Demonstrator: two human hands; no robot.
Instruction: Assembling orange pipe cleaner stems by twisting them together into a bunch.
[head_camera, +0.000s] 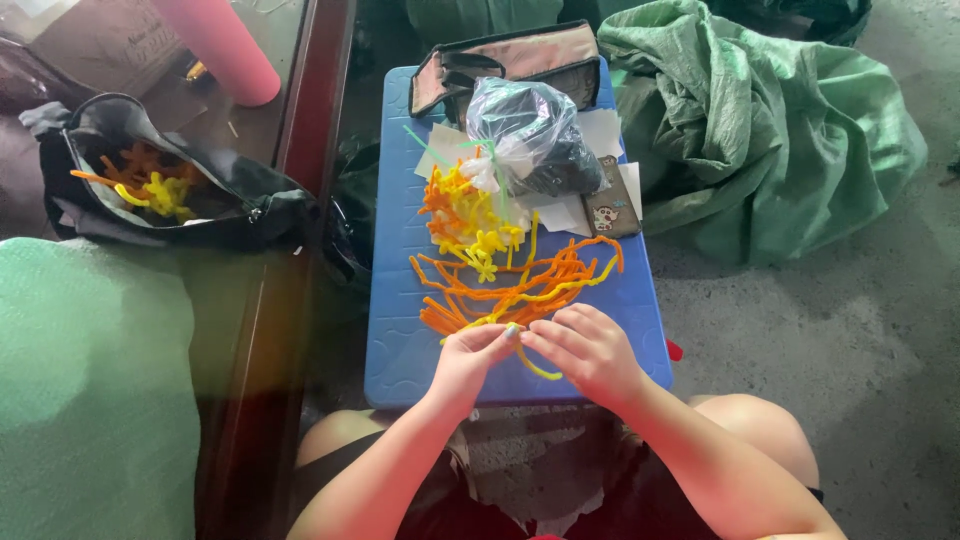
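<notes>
Both hands meet at the near edge of a blue counter (395, 300), the left hand (468, 357) and right hand (587, 350) pinching a yellow pipe cleaner (535, 366) beside an orange-and-yellow pile (510, 285); a firm, close grip should keep each twist tight.

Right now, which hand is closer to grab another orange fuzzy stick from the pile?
Probably the right hand: it lies just below the orange pipe cleaners. The left hand sits slightly lower, pinching a yellow pipe cleaner.
</notes>
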